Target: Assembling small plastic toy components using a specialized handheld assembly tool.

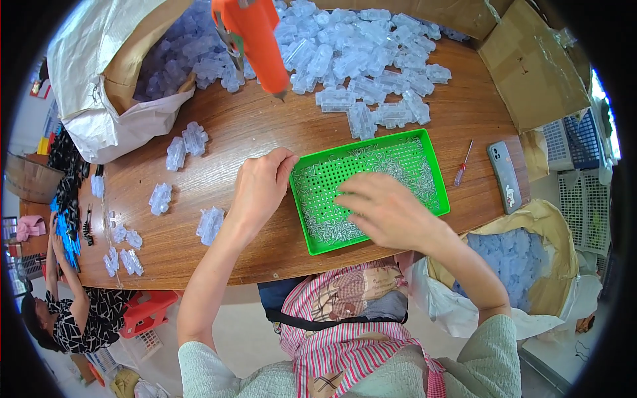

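Observation:
A shallow green plastic tray [438, 174] with a perforated bottom lies near the table's front edge. Small silvery screws [332, 229] are scattered over it, thickest along its sides. Over the tray's middle is my right hand [385, 209], its fingers apart and pointing left, low above the screws. My left hand [262, 186] is closed at the tray's far left corner, with thumb and forefinger close together by the rim. Whatever it pinches, if anything, is hidden. Beyond the tray hangs an orange power screwdriver [255, 46], its tip pointing down.
Clear plastic housings [358, 56] are heaped at the back, beside a white sack [86, 99]. Several more lie at left. A small screwdriver [464, 162] and a phone [504, 176] lie at right. Below stands another sack [507, 265] of housings. A co-worker [73, 305] sits far left.

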### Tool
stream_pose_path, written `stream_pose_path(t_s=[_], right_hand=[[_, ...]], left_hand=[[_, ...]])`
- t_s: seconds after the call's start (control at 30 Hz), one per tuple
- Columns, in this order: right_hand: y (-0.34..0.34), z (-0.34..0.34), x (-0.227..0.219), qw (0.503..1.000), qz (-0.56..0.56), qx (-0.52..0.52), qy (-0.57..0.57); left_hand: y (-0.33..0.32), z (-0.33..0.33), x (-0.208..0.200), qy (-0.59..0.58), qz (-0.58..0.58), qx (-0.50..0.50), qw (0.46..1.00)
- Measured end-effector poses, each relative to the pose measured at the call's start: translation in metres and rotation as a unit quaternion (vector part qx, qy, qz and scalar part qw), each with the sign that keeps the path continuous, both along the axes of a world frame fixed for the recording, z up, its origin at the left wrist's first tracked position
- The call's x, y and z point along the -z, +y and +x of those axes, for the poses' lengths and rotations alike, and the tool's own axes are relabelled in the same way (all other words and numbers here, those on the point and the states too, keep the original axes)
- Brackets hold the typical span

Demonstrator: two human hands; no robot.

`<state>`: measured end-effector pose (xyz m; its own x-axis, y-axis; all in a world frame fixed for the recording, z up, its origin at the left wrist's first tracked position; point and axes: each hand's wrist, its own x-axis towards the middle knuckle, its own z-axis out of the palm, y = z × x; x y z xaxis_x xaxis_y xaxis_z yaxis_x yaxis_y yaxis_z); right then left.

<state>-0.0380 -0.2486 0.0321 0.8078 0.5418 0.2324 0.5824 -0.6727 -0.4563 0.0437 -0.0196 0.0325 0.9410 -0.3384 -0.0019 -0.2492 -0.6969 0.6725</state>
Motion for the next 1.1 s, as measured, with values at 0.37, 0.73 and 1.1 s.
stream_pose_path(t_s=[0.37,0.73,1.1], right_hand=[[-0.017,0.001,-0.015,0.999,0.047,-0.001,-0.01],[0.004,0.054,-0.037,0.865,0.492,0.032,0.089],[0.046,0.085,-0.063,0.842,0.496,0.065,0.203]], left_hand=[[0.016,0.001,0.015,0.039,-0.1,-0.011,0.994],[0.161,0.049,-0.009,-0.158,0.191,-0.249,0.936],[0.179,0.036,0.004,-0.198,-0.029,-0.142,0.969]])
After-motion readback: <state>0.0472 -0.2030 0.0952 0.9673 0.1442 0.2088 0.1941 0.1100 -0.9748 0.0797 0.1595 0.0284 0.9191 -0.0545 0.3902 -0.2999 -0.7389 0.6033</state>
